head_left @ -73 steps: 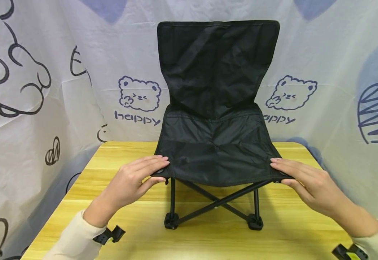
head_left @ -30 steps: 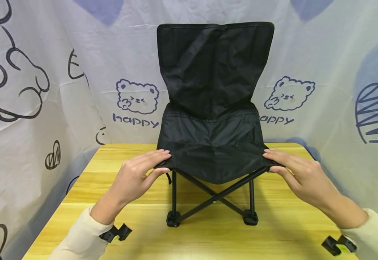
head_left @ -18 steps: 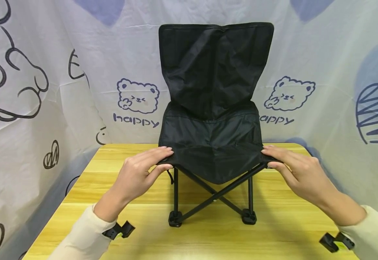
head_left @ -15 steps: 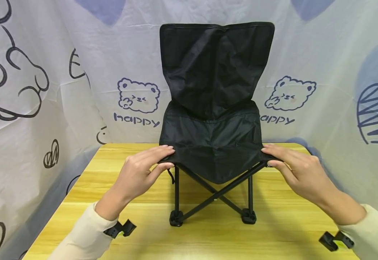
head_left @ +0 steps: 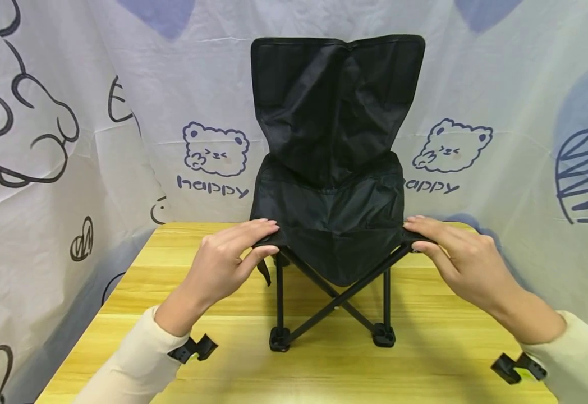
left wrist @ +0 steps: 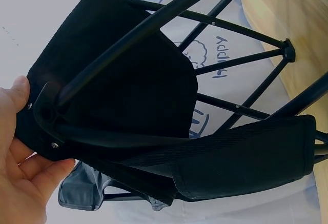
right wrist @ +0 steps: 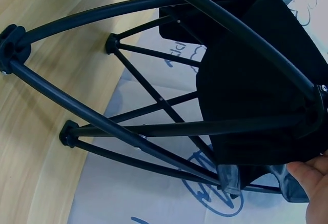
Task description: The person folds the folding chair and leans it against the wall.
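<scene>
A black folding camp chair (head_left: 334, 210) stands upright on the table, its backrest toward the patterned cloth. My left hand (head_left: 230, 261) pinches the seat's front left corner, fingers on top and thumb below. At the front right corner, my right hand (head_left: 468, 264) grips the fabric the same way. Between the hands the seat fabric sags in a V over crossed black legs. In the left wrist view, the left thumb and fingers hold the corner joint (left wrist: 46, 111), and a black fabric pouch (left wrist: 246, 157) hangs beside it. The right wrist view shows the leg frame (right wrist: 118, 131) from the side.
The wooden table (head_left: 183, 365) carries the chair's plastic feet (head_left: 280, 339). White cloth (head_left: 137, 151) printed with bears and hearts closes off the back and both sides. A dark cable (head_left: 109, 286) runs by the table's left edge. Each wrist wears a black camera mount (head_left: 193, 348).
Both hands have moved closer together and slightly up with the seat corners. The chair has narrowed, its feet have drawn inward, and the front seat edge has gone from nearly straight to sagging.
</scene>
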Demonstrator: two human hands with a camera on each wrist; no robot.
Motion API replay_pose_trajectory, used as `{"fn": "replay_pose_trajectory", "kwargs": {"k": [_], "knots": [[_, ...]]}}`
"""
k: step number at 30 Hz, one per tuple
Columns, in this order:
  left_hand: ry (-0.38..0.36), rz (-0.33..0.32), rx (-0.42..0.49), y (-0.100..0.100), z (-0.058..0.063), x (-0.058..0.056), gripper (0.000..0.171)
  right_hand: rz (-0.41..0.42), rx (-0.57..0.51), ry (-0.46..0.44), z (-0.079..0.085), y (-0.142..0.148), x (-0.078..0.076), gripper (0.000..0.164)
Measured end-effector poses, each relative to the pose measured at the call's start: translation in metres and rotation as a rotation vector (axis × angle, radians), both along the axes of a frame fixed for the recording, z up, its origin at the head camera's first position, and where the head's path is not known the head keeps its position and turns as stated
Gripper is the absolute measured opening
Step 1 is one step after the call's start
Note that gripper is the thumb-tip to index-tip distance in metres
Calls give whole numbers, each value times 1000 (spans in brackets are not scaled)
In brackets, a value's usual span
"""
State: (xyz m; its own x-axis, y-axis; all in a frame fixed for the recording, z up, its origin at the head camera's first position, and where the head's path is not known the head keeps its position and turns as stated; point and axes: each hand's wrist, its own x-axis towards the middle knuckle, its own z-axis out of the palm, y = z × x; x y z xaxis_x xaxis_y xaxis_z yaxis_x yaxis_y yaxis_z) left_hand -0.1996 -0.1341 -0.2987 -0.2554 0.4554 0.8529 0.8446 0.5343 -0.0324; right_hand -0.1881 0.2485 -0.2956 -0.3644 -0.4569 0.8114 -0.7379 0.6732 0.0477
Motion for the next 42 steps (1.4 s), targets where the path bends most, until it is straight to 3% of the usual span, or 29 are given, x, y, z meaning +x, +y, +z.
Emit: {"fn": "replay_pose_trajectory", "kwargs": {"k": [15, 28, 39, 42], "knots": [[-4, 0, -8, 9, 9, -4, 46, -40, 14, 42, 6, -6, 1, 52], [-4, -30, -16, 12, 13, -5, 44, 33, 77, 145, 15, -9, -3, 47], [-10, -62, -41, 16, 20, -6, 43, 49, 88, 144, 21, -14, -3, 47], [-9, -58, -47, 18, 23, -6, 36, 44, 90, 144, 23, -16, -3, 47]]}}
